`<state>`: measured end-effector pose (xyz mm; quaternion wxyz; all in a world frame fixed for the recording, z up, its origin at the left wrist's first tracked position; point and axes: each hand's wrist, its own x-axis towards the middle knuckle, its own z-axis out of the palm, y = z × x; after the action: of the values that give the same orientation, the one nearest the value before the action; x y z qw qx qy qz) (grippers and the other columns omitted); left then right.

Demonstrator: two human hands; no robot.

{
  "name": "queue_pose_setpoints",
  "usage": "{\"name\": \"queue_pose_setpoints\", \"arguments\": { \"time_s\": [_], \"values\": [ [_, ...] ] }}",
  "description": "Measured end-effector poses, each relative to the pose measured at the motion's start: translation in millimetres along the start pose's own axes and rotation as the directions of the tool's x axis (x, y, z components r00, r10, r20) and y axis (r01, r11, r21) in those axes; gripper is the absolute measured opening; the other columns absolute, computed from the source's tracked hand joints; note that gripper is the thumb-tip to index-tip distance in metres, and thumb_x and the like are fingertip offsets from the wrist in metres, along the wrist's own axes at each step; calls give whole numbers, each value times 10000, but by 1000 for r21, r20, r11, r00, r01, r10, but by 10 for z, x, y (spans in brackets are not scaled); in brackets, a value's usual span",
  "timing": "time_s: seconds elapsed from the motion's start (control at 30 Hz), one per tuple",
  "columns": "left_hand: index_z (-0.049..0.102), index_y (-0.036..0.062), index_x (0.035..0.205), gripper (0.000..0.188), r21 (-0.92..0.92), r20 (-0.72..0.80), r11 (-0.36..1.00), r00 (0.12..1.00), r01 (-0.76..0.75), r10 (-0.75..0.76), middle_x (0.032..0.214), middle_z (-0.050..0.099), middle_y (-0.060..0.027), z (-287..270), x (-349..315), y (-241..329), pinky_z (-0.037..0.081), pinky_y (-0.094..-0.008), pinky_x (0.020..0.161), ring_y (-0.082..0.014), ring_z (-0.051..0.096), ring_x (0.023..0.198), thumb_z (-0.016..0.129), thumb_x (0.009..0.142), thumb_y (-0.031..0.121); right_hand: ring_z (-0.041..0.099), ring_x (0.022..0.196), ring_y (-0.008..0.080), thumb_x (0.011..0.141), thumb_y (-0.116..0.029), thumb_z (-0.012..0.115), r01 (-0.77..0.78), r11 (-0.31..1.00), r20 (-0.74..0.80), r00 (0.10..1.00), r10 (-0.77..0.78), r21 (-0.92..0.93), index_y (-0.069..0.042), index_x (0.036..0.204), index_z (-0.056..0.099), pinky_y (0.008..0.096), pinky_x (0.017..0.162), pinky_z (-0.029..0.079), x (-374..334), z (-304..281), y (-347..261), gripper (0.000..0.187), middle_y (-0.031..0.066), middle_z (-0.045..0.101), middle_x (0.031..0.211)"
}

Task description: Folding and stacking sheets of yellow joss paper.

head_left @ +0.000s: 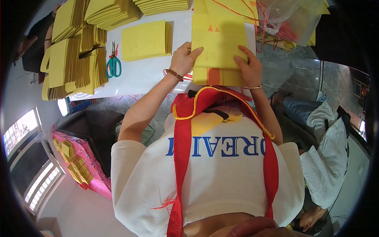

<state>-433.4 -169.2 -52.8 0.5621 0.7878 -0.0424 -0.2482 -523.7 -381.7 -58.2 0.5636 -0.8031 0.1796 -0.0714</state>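
As two hands (184, 59) (250, 70) grip paper (219, 51), one scissors (113, 60)

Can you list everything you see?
Table: 1, white, top
Stacks: many, yellow, upper left
Scissors: 1, green-handled, beside stacks
Low stack: 1, yellow, beside scissors
Held paper: unclear, yellow, table's near edge
Strings: several, red, around table
Bag: 1, clear, upper right
Tub: 1, black, below table, left
Sheet: 1, pink, lower left
Bundles: several, yellow, on sheet
Window: 1+, white-framed, left
People: at least 2, white or dark clothes, both sides
Apron: 1, red, worn
Shirt: 1, white, under apron
Bracelets: 2, brown and pale, wrists
Left hand: 1, bare, on paper's left
Right hand: 1, bare, on paper's right
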Motion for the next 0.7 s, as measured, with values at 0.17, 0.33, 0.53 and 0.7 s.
{"name": "queue_pose_setpoints", "arguments": {
  "time_s": [0.17, 0.33, 0.53, 0.7],
  "values": [
    [509, 3, 1008, 322, 60, -136, 996, 988, -64, 72, 740, 603, -96, -24, -193, 182, 418, -301, 535, -182, 563, 625, 606, 818, 244, 562, 912, 115, 795, -109, 626, -44, 999, 17, 999, 45, -32, 1, 1144, 554, 240, 791, 442, 2, -17, -42, 373, 95, 608, 1055],
    [506, 43, 1099, 365, 804, -12, 411, 679, -430, 734, 1104, 524, -138, 62, -277, 431, 404, -356, 765, -250, 508, 986, 610, 805, 232, 575, 900, 122, 790, -118, 630, -37, 999, -3, 999, 36, -41, 0, 1136, 561, 241, 785, 447, 13, -3, -14, 373, 104, 621, 1029],
    [449, 107, 1245, 523, 735, 387, 194, 637, -650, 667, 1299, 405, -133, 400, 28, 323, 303, -446, 966, -312, 361, 1200, 570, 812, 375, 569, 908, 109, 789, -120, 633, 14, 1000, -6, 1000, -14, -14, -13, 1132, 569, 240, 785, 448, 18, -6, -50, 365, 97, 627, 1023],
    [421, 142, 1287, 590, 771, 397, 172, 674, -613, 624, 1332, 380, -148, 436, 99, 124, 255, -472, 1003, -325, 338, 1226, 520, 814, 480, 599, 945, 229, 765, -234, 647, 69, 964, -31, 996, -79, -257, -90, 1154, 563, 308, 769, 455, -62, -32, -167, 423, 118, 586, 1112]
  ]
}}
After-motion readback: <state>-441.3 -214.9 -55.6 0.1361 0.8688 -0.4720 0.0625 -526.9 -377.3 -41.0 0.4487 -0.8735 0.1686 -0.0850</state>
